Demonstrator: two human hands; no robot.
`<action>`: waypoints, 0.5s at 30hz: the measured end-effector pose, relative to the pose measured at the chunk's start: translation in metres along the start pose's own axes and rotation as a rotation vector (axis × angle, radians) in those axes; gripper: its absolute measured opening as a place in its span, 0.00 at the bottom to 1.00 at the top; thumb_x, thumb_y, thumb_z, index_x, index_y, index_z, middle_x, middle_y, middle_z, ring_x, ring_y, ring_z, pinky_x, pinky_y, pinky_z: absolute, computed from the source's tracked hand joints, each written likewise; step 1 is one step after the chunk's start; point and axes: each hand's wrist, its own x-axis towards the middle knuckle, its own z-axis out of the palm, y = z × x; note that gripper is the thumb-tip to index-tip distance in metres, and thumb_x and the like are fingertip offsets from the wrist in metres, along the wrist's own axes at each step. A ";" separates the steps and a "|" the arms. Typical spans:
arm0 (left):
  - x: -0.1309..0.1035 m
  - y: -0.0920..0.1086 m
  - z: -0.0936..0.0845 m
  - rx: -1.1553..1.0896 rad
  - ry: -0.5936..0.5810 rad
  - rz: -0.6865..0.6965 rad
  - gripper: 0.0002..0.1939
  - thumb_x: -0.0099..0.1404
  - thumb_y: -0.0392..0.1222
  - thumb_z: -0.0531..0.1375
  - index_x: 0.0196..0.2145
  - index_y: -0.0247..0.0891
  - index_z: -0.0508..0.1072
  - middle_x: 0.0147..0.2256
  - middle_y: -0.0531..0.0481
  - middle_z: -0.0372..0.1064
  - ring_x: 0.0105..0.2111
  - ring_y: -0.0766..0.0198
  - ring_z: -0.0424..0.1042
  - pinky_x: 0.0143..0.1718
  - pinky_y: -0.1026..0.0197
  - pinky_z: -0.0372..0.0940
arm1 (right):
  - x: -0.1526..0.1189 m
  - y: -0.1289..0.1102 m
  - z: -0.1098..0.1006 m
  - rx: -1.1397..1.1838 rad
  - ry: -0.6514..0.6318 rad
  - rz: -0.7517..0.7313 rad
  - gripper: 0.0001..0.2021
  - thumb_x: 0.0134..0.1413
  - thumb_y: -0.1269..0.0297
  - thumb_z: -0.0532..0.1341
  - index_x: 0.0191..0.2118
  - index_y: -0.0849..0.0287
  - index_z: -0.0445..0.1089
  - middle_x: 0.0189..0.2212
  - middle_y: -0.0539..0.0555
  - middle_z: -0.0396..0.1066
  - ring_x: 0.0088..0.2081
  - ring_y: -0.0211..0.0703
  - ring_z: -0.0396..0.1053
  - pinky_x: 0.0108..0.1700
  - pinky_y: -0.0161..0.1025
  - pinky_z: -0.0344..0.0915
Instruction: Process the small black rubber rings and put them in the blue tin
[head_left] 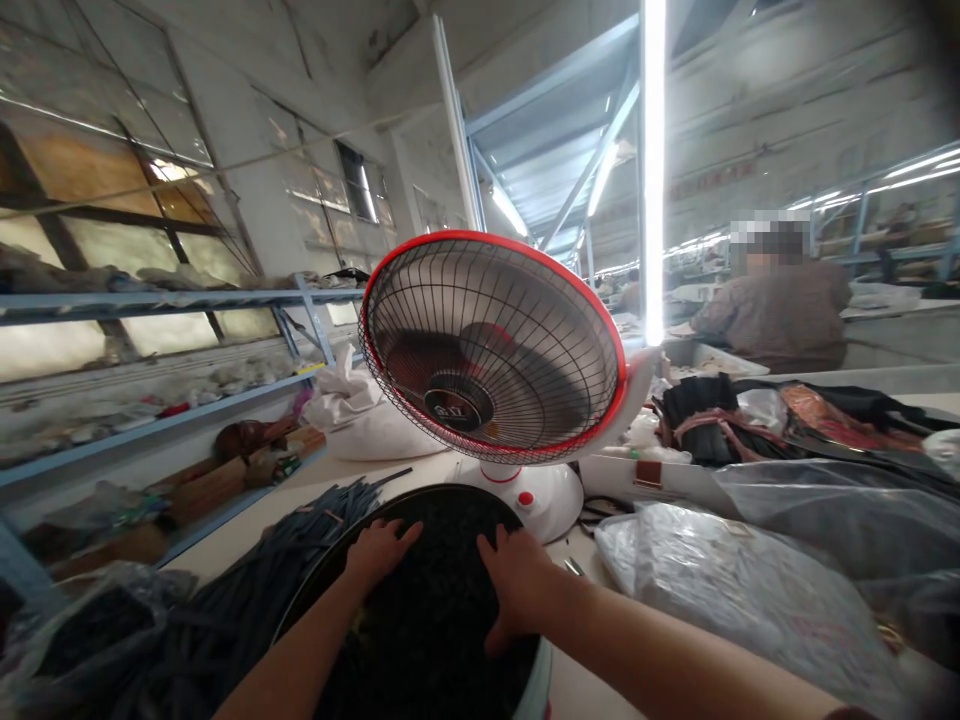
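Observation:
A round tub (546,672) with a dark rim stands at the bottom centre, filled with many small black pieces (427,620). My left hand (381,550) rests over the upper left of the pieces, fingers apart. Over the right side of the tub, my right hand (517,580) has its fingers spread, with the thumb pointing down at the pieces. Neither hand visibly holds anything. Just behind the tub is a dish-shaped heater (495,345) with a red rim and wire grille, on a white base (555,500).
Dark strips (255,570) lie on the table left of the tub. Plastic-wrapped goods (735,580) sit at the right, with dark material (705,410) behind them. Blue shelves (150,425) line the left wall. A person (780,305) is at the back right.

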 end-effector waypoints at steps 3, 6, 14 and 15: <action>-0.006 0.019 0.006 -0.036 -0.068 0.038 0.20 0.52 0.45 0.56 0.44 0.46 0.70 0.49 0.45 0.64 0.53 0.44 0.54 0.53 0.45 0.48 | 0.010 -0.004 0.010 0.075 -0.013 0.029 0.57 0.17 0.47 0.67 0.56 0.76 0.50 0.46 0.76 0.62 0.46 0.67 0.62 0.44 0.56 0.61; -0.020 0.054 0.005 -0.118 -0.139 0.029 0.20 0.57 0.50 0.50 0.43 0.41 0.71 0.46 0.45 0.67 0.50 0.50 0.60 0.52 0.52 0.53 | 0.009 -0.009 0.007 0.230 0.099 0.019 0.48 0.22 0.56 0.68 0.55 0.72 0.53 0.44 0.74 0.64 0.43 0.65 0.65 0.39 0.53 0.65; -0.107 0.057 -0.072 -0.215 -0.354 -0.057 0.45 0.44 0.52 0.63 0.57 0.41 0.52 0.51 0.47 0.63 0.46 0.56 0.66 0.47 0.60 0.62 | -0.028 -0.008 -0.021 0.363 0.082 -0.176 0.50 0.25 0.41 0.61 0.56 0.63 0.50 0.50 0.66 0.61 0.47 0.59 0.64 0.45 0.51 0.63; -0.120 0.046 -0.076 -0.132 -0.358 -0.075 0.47 0.36 0.47 0.68 0.55 0.44 0.57 0.48 0.50 0.66 0.44 0.54 0.67 0.47 0.58 0.62 | -0.033 -0.009 -0.023 0.336 0.045 -0.153 0.52 0.21 0.40 0.63 0.56 0.64 0.51 0.49 0.67 0.61 0.46 0.61 0.64 0.44 0.53 0.63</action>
